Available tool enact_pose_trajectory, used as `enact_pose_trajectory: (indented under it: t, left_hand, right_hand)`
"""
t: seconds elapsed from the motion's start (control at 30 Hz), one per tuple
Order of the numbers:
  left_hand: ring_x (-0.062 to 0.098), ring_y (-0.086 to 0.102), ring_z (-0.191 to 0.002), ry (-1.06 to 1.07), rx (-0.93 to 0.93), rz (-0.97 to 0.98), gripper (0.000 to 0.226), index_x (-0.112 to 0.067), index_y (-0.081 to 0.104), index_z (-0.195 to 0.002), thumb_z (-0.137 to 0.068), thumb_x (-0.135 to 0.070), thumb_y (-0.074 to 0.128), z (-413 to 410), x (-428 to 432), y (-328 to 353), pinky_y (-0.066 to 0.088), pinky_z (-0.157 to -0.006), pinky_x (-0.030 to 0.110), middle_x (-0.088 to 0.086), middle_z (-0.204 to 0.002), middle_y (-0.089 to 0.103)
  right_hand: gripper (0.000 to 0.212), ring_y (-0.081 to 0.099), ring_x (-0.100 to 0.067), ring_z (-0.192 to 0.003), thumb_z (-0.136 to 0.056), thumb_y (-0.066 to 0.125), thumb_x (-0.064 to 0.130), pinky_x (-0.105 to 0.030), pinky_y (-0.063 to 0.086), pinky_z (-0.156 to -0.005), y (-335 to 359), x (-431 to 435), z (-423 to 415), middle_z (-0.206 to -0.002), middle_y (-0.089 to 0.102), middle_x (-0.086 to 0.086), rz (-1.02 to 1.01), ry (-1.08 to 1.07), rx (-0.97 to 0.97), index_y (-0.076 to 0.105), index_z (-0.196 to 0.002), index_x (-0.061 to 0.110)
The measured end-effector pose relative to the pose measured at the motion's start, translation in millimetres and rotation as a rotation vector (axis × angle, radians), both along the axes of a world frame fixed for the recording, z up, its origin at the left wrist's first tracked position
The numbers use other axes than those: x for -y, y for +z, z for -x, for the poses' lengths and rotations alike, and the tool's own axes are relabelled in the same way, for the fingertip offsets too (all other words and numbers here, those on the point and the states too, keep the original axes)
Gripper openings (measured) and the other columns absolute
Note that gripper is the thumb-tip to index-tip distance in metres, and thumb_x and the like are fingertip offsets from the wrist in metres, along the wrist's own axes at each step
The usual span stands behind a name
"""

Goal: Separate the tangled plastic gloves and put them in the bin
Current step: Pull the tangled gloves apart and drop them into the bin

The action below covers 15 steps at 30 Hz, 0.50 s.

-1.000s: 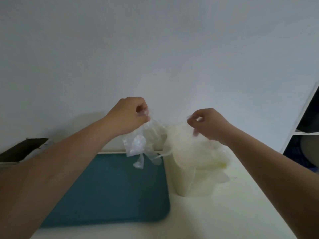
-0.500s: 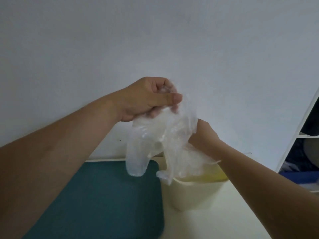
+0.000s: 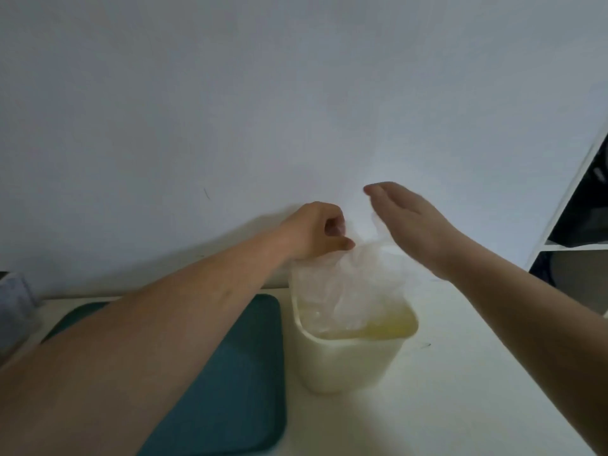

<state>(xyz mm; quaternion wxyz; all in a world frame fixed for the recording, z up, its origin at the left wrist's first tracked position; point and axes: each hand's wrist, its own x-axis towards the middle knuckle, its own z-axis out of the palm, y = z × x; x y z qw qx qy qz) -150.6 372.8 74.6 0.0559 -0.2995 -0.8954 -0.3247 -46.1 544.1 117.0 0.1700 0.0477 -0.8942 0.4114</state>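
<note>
Left hand (image 3: 312, 235): raised above the rear left edge of the bin. Its fingers (image 3: 333, 222) are curled inward with the thumb closed against them, pinching the top of the translucent plastic gloves (image 3: 342, 284).

Right hand (image 3: 411, 222): held higher and to the right of the left hand, above the rear of the bin. Its fingers (image 3: 378, 191) are straight and pressed together, pointing left, and hold nothing. A thin edge of plastic rises just under the palm; whether it touches the hand cannot be told.

Translucent plastic gloves: one crumpled, filmy bundle hanging from the left hand's pinch. The lower part is down inside the mouth of the bin. Single gloves cannot be told apart within the bundle.

Cream rounded-rectangular plastic bin (image 3: 348, 363): upright on the pale cream counter (image 3: 460, 406), open at the top. A yellowish patch shows inside at the right; what it is cannot be told.

Dark teal flat tray with rounded corners (image 3: 243, 373): lies on the counter just beside the bin, on its left, partly covered by the left forearm.

Surroundings: a plain white wall (image 3: 296, 93) behind the counter; a white shelf unit (image 3: 566, 205) at the right edge; a blurred grey object (image 3: 13, 304) at the left edge.
</note>
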Motion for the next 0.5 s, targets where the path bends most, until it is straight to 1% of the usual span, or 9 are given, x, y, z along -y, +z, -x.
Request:
enact_pose_trajectory:
  t: [0.03, 0.07, 0.13, 0.2, 0.27, 0.33, 0.37, 0.43, 0.5]
  left_hand:
    - [0.017, 0.062, -0.075, 0.01, -0.029, 0.024, 0.025, -0.023, 0.061, -0.083, -0.087, -0.038, 0.081, 0, 0, -5, 0.052, -0.069, 0.03, -0.004, -0.083, 0.065]
    - [0.013, 0.059, -0.073, 0.018, -0.041, 0.014, 0.022, -0.026, 0.06, -0.082, -0.089, -0.035, 0.079, 1, 0, -8, 0.048, -0.067, 0.025, -0.006, -0.082, 0.063]
    - [0.011, 0.059, -0.08, 0.055, 0.021, -0.083, 0.011, -0.026, 0.065, -0.091, -0.089, -0.028, 0.076, 3, 5, -12, 0.048, -0.073, 0.023, -0.007, -0.092, 0.065]
    - [0.008, 0.061, -0.094, 0.12, -0.003, -0.098, 0.029, -0.029, 0.066, -0.11, -0.086, -0.033, 0.082, 0, 16, -12, 0.051, -0.081, 0.024, -0.011, -0.108, 0.063]
    - [0.009, 0.059, -0.106, 0.183, -0.061, -0.06, 0.034, -0.031, 0.064, -0.116, -0.087, -0.035, 0.081, -6, 30, -10, 0.048, -0.084, 0.024, -0.013, -0.119, 0.06]
    - [0.01, 0.057, -0.109, 0.205, -0.059, -0.021, 0.026, -0.031, 0.065, -0.111, -0.089, -0.033, 0.079, -15, 45, -11, 0.044, -0.081, 0.022, -0.013, -0.118, 0.058]
    - [0.01, 0.057, -0.108, 0.2, -0.038, 0.0, 0.021, -0.031, 0.066, -0.107, -0.089, -0.033, 0.078, -21, 51, -12, 0.045, -0.081, 0.023, -0.014, -0.115, 0.058]
    - [0.008, 0.059, -0.104, 0.17, -0.004, 0.035, 0.012, -0.031, 0.069, -0.098, -0.09, -0.036, 0.077, -33, 59, -16, 0.051, -0.086, 0.029, -0.016, -0.109, 0.061]
    - [0.007, 0.06, -0.101, 0.141, -0.027, 0.084, 0.008, -0.031, 0.071, -0.092, -0.091, -0.038, 0.075, -48, 63, -21, 0.053, -0.091, 0.033, -0.015, -0.108, 0.063]
  right_hand:
    - [0.039, 0.053, -0.007, -0.118, -0.11, 0.035, 0.043, -0.014, 0.036, -0.084, 0, 8, -4, -0.116, 0.059, 0.019, -0.027, 0.057, 0.083, 0.06, -0.136, 0.027]
    - [0.044, 0.053, -0.008, -0.121, -0.109, 0.033, 0.046, -0.016, 0.037, -0.088, -1, 17, -10, -0.12, 0.06, 0.017, -0.077, 0.118, 0.178, 0.059, -0.138, 0.025]
    - [0.048, 0.052, -0.013, -0.128, -0.108, 0.034, 0.051, -0.025, 0.038, -0.098, -8, 31, -15, -0.139, 0.056, 0.011, -0.249, 0.208, 0.364, 0.048, -0.15, 0.033]
    - [0.057, 0.051, -0.022, -0.133, -0.105, 0.039, 0.054, -0.036, 0.04, -0.107, -20, 41, -16, -0.154, 0.045, 0.005, -0.478, 0.206, 0.478, 0.025, -0.16, 0.043]
    - [0.068, 0.039, -0.03, -0.146, -0.103, 0.039, 0.059, -0.046, 0.032, -0.118, -34, 47, -13, -0.169, 0.023, -0.002, -0.637, 0.168, 0.521, 0.01, -0.163, 0.043]
    - [0.072, 0.028, -0.035, -0.152, -0.101, 0.04, 0.063, -0.05, 0.025, -0.121, -47, 52, -7, -0.172, 0.006, -0.002, -0.7, 0.136, 0.546, 0.008, -0.162, 0.044]
    - [0.074, 0.029, -0.036, -0.151, -0.099, 0.041, 0.065, -0.051, 0.026, -0.121, -53, 54, -5, -0.172, 0.003, -0.001, -0.723, 0.134, 0.567, 0.007, -0.162, 0.046]
    - [0.076, 0.034, -0.037, -0.148, -0.094, 0.042, 0.067, -0.052, 0.031, -0.119, -65, 58, 3, -0.171, 0.01, -0.004, -0.792, 0.159, 0.591, 0.009, -0.16, 0.048]
    - [0.076, 0.04, -0.036, -0.144, -0.092, 0.042, 0.065, -0.053, 0.036, -0.116, -70, 62, 9, -0.169, 0.017, -0.009, -0.867, 0.173, 0.625, 0.012, -0.16, 0.046]
